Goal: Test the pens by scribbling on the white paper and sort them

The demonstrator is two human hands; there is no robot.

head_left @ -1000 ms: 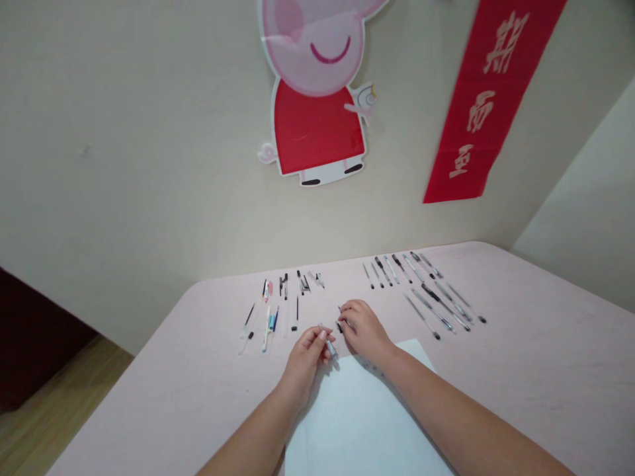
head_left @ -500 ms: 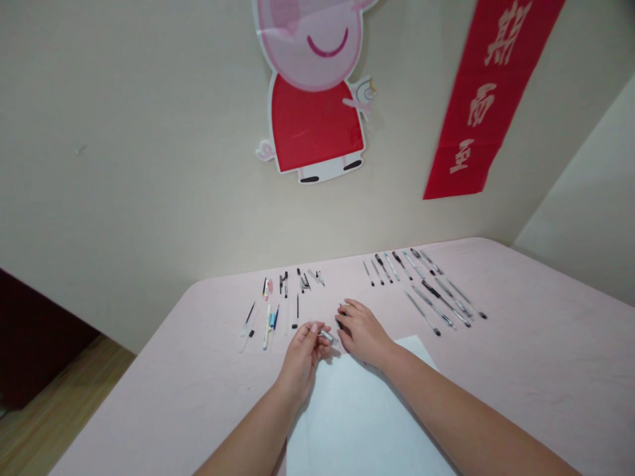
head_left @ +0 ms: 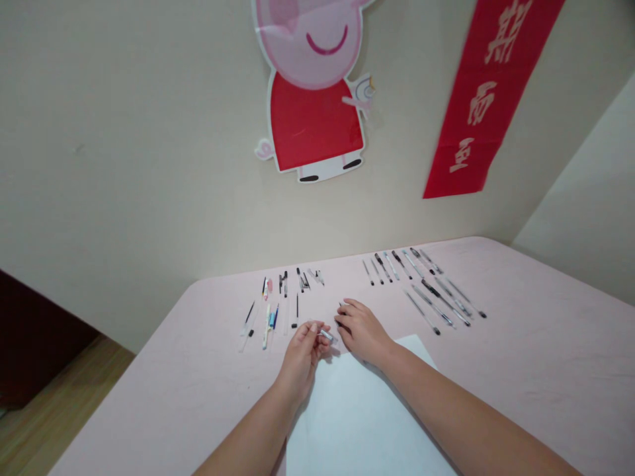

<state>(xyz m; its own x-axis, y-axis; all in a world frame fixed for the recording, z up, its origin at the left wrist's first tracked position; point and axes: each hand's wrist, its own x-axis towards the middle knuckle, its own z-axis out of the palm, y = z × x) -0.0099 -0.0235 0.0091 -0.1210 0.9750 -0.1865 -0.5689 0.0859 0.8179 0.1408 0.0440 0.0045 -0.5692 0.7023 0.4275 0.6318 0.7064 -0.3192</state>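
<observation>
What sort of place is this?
Likely a room in a home, perhaps a child's: a cartoon pig cutout and a red banner hang behind a pink table, where pens lie in rows and the left hand holds a pen part.

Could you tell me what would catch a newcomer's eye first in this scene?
The big pink-and-red cartoon pig cutout on the wall, with a red banner to its right, stands out first. Below, on the pink table, a left pen group and a right pen group lie, and the left hand pinches a small clear pen part beside the right hand.
</observation>
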